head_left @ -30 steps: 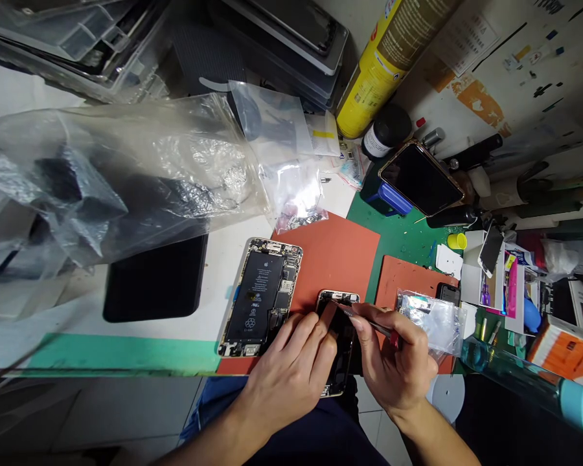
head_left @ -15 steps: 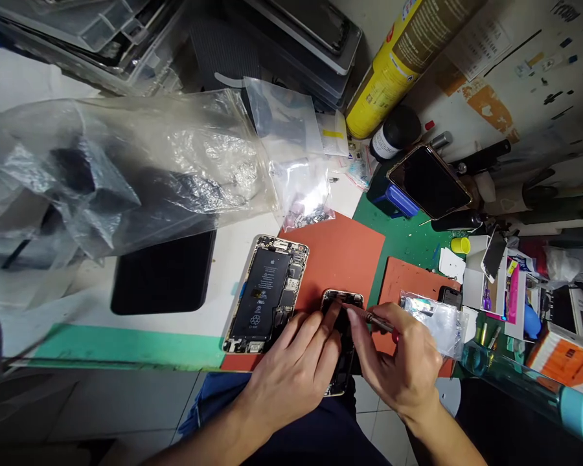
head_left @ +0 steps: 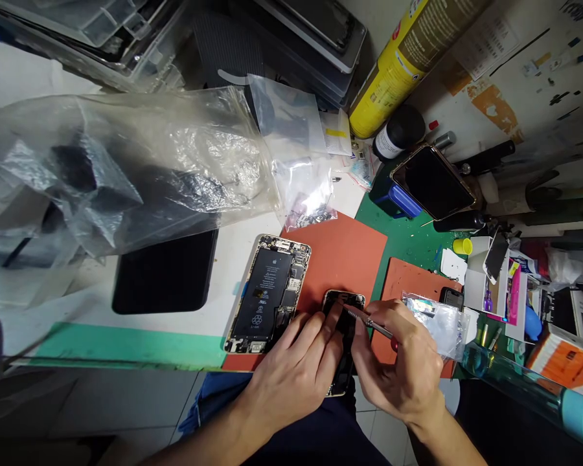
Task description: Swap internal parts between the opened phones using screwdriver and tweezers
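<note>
My left hand (head_left: 296,366) lies across a dark phone panel with a pale rim (head_left: 342,375), holding it down with the fingers close together. One fingertip presses near the panel's upper end. Pinched in my right hand (head_left: 403,362) is a slim silver screwdriver (head_left: 376,325) with a red part near its rear. It slants down to the left, its tip by that fingertip; whether the tip touches a screw is too small to tell. Left of the panel lies an opened phone (head_left: 265,291), its black battery and circuit board showing.
A black slab (head_left: 165,275) lies partly under a large clear plastic bag (head_left: 175,162). Beneath the work is an orange mat (head_left: 344,246). A phone on a blue stand (head_left: 432,181), a yellow can (head_left: 383,84) and a blue-capped bottle (head_left: 519,382) stand around.
My right hand has shifted its grip on the screwdriver, the forefinger and thumb moving back so more of the shaft shows. My left hand stays on the panel.
</note>
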Demonstrator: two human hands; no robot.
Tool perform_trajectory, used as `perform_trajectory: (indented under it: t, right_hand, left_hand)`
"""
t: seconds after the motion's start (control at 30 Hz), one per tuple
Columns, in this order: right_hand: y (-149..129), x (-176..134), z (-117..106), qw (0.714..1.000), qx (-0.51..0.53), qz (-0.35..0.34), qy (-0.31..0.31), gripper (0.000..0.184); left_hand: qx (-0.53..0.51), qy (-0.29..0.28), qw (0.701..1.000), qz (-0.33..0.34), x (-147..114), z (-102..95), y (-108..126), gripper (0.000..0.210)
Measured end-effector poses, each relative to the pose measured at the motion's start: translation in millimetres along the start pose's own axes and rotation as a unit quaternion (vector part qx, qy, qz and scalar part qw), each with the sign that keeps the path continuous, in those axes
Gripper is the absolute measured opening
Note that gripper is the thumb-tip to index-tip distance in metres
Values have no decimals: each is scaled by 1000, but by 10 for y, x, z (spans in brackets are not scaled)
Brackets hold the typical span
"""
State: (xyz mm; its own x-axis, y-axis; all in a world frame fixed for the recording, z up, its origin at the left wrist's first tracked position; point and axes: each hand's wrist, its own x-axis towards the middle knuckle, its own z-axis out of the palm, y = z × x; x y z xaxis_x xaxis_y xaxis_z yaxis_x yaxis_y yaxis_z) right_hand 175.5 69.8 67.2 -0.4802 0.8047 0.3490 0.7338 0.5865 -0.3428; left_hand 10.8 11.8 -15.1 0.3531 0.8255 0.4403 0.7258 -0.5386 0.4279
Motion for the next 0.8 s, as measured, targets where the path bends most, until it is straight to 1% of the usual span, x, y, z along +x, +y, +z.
perform_trajectory:
  t: [0.07, 0.2, 0.3, 0.37, 0.47, 0.5, 0.6, 0.7, 0.77, 0.8]
  right_hand:
    - [-4, -10, -2, 1000, -5, 4, -2, 28]
    - [-26, -16, -1, 1000, -2, 10, 3, 25]
    - [-39, -25, -5, 1000, 0, 25, 13, 29]
    - [-40, -53, -19, 998, 13, 43, 38, 35]
    - [-27, -140, -64, 991, 55, 67, 100, 47]
    - [-19, -179, -82, 988, 65, 79, 118, 49]
    - [15, -314, -120, 974, 78, 148, 155, 38]
    - [60, -443, -91, 944, 53, 262, 192, 25]
    - [92, -504, -21, 925, 56, 323, 192, 21]
    - [110, -523, 27, 922, 59, 337, 182, 19]
  left_hand:
    - [2, 0, 1000, 1, 0, 0, -1, 31]
    - [3, 0, 1000, 0, 6, 1, -7, 31]
    - [-1, -1, 1000, -3, 7, -8, -12, 29]
    - [-5, -6, 1000, -3, 9, -15, -15, 29]
    - [-4, -12, 1000, 1, 16, -23, -18, 28]
    - [-3, -14, 1000, 3, 20, -24, -19, 27]
    - [0, -14, 1000, 9, 24, -22, -25, 25]
    - [-6, -1, 1000, 15, 10, -13, -39, 18]
    - [-16, 1, 1000, 13, -4, -5, -52, 15]
    - [-20, 0, 1000, 12, -10, -2, -59, 13]
